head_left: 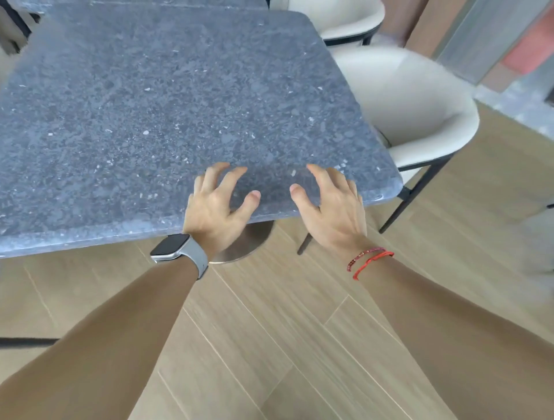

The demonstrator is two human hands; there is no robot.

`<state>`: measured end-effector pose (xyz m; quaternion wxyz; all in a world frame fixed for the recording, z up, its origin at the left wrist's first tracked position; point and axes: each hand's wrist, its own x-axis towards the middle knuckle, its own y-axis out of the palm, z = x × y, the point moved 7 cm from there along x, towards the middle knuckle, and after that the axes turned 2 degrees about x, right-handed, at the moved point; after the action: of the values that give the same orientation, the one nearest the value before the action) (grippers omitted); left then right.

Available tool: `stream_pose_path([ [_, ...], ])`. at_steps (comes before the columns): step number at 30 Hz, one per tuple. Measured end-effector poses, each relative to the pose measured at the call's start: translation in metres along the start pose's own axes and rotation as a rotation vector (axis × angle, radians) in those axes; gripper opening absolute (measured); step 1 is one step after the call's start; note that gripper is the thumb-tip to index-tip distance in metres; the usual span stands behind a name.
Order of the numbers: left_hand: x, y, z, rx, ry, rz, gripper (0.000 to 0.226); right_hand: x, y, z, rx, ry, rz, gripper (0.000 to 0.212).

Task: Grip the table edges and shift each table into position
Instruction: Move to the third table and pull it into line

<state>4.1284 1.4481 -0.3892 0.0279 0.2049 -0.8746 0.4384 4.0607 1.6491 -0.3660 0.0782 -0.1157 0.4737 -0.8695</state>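
Your left hand (214,207) and right hand (329,207) were splayed, fingers half-bent, clasping nothing, over the near edge of the speckled blue-grey stone table (150,105), near its rounded right corner. A cream shell-backed chair (419,105) stood just beside it on wood-grain flooring (284,329).

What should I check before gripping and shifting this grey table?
1. Left hand grip: not ok; its fingers are spread over the table top, not wrapped round the edge.
2. Right hand grip: not ok; same, near the corner.
3. Clearance from the cream chair: not ok; it sits close beside the table's right edge.
4. Round base flat on the floor: cannot tell; mostly hidden.
5. Gap to the neighbouring table beyond the far edge: cannot tell; only a sliver shows.
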Motion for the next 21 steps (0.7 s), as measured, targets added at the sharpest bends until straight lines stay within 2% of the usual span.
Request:
stream_pose_path([
  [4,0.015,0.029,-0.018,0.095,-0.042,0.028,0.078,0.017,-0.012,-0.035,-0.05,-0.015,-0.005,0.061],
  [8,0.036,0.048,-0.006,0.222,-0.09,0.022,0.084,0.038,0.001,-0.051,-0.105,-0.084,-0.011,0.059],
  [13,0.047,0.078,0.017,0.568,-0.118,0.083,0.089,0.07,0.033,-0.054,-0.136,-0.214,-0.016,0.062],
  [18,0.047,0.08,0.015,0.607,-0.122,0.056,0.086,0.081,0.071,-0.057,-0.288,-0.217,0.014,0.079],
  [21,0.047,0.08,0.015,0.615,-0.124,0.042,0.085,0.081,0.077,-0.06,-0.338,-0.23,-0.019,0.079],
])
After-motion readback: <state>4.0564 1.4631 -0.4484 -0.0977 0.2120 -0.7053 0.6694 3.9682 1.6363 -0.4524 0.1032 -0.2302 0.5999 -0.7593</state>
